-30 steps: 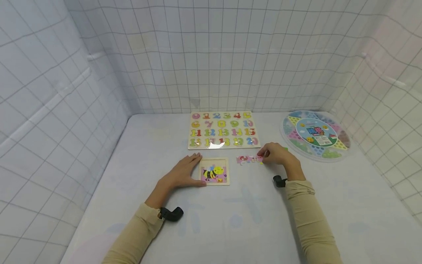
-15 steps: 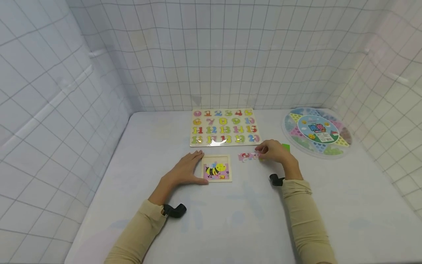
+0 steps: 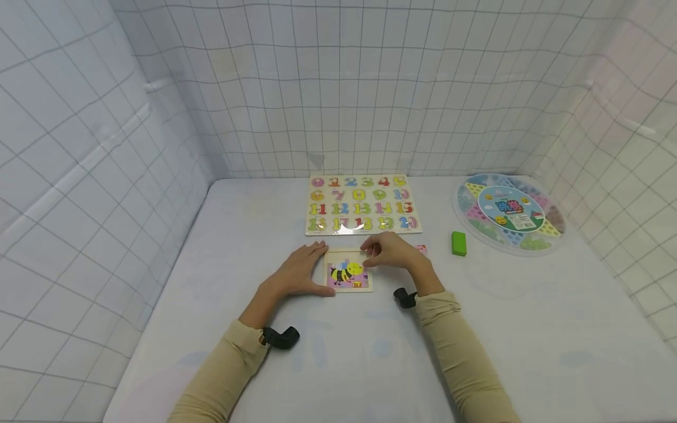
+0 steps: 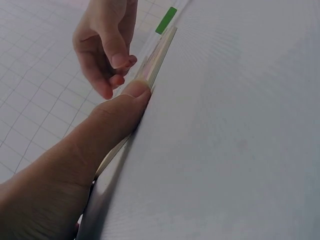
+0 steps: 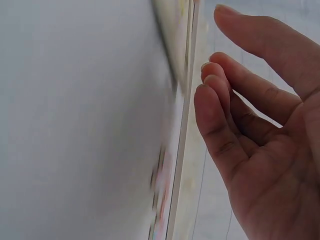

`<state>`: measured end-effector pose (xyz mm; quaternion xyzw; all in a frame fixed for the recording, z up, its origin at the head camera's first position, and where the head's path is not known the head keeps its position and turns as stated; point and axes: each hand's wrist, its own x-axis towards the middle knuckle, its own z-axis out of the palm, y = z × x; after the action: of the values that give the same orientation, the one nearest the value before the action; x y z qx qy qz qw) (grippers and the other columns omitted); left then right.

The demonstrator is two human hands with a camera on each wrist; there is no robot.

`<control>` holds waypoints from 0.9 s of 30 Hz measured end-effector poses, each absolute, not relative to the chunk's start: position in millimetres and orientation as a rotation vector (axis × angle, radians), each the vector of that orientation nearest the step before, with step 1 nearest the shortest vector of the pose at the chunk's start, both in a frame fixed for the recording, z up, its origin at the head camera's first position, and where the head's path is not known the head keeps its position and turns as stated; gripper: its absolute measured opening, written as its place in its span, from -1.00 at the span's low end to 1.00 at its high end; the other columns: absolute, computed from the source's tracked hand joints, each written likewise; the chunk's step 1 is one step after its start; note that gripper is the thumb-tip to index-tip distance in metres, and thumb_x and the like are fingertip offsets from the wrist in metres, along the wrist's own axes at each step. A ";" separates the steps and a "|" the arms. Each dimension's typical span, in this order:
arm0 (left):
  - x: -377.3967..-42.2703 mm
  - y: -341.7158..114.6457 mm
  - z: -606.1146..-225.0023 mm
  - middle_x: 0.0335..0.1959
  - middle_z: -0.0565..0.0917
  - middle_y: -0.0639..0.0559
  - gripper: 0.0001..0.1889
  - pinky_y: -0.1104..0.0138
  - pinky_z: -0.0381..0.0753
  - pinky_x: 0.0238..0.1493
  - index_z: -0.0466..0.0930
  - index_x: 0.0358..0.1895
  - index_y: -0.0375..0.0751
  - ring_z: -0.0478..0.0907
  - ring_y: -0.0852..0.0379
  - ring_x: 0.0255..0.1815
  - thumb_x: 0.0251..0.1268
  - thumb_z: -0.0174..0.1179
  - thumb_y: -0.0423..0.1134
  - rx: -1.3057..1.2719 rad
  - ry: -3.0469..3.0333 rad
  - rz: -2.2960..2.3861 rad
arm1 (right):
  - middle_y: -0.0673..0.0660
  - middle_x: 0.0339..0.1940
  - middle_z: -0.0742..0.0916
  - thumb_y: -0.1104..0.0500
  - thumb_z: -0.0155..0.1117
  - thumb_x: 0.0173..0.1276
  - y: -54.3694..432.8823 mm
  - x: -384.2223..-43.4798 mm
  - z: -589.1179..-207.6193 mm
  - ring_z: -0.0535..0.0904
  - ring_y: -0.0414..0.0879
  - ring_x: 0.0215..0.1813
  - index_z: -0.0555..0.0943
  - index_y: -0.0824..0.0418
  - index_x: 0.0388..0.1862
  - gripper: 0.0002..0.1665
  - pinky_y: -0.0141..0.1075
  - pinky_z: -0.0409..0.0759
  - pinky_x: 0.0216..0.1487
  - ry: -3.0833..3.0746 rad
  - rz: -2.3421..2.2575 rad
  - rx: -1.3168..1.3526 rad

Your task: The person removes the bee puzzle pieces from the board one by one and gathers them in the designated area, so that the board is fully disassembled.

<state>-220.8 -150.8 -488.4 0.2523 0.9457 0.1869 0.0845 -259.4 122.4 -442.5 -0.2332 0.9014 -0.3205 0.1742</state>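
A small wooden jigsaw puzzle [image 3: 346, 276] in a pale frame shows a yellow and black bee; bare wood shows along its top. My left hand [image 3: 298, 273] grips the frame at its left side, fingertips by the upper corner and thumb [image 4: 132, 97] against the near edge. Over the frame's right edge hovers my right hand [image 3: 394, 252], fingers bent loosely. Between its thumb and fingertips [image 5: 210, 102] nothing shows in the right wrist view. Pink puzzle pieces [image 3: 421, 249] lie on the table behind the right hand, which mostly hides them in the head view.
Behind the frame lies a wooden number board [image 3: 362, 202]. A green block [image 3: 458, 243] stands to the right, and beyond it a round clear-cased game board [image 3: 510, 212]. Gridded white cloth walls [image 3: 338, 88] enclose the white table [image 3: 370, 358] at back and sides.
My right hand has left the pink pieces and moved left to the bee puzzle, uncovering the green block. My left hand stays at the frame. The head view has shifted slightly.
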 end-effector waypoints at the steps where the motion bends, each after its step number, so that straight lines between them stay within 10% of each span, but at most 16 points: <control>1: -221.4 -151.4 -488.8 0.57 0.12 -0.16 0.24 -0.04 0.03 0.58 0.08 0.52 -0.23 0.04 -0.15 0.59 -0.19 0.31 0.49 0.757 2.823 0.562 | 0.04 -0.30 0.69 0.11 0.50 0.13 114.9 -258.6 -442.2 0.53 -0.15 -0.27 0.69 0.21 -0.03 -0.58 -0.39 0.55 -0.25 2.539 -0.909 -0.687; 27: -221.1 -152.6 -490.3 0.56 0.14 -0.17 0.20 0.01 -0.01 0.60 0.10 0.52 -0.25 0.04 -0.13 0.59 -0.14 0.35 0.42 0.813 2.841 0.584 | 0.02 -0.20 0.74 0.14 0.54 0.09 53.4 -252.7 -448.0 0.60 -0.20 -0.19 0.68 0.19 -0.07 -0.60 -0.38 0.62 -0.06 2.486 -0.758 -0.795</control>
<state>-221.1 -152.6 -490.3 0.2693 0.9412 0.1934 0.0647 -252.7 53.4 -448.0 -0.2859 0.8942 -0.2727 0.2103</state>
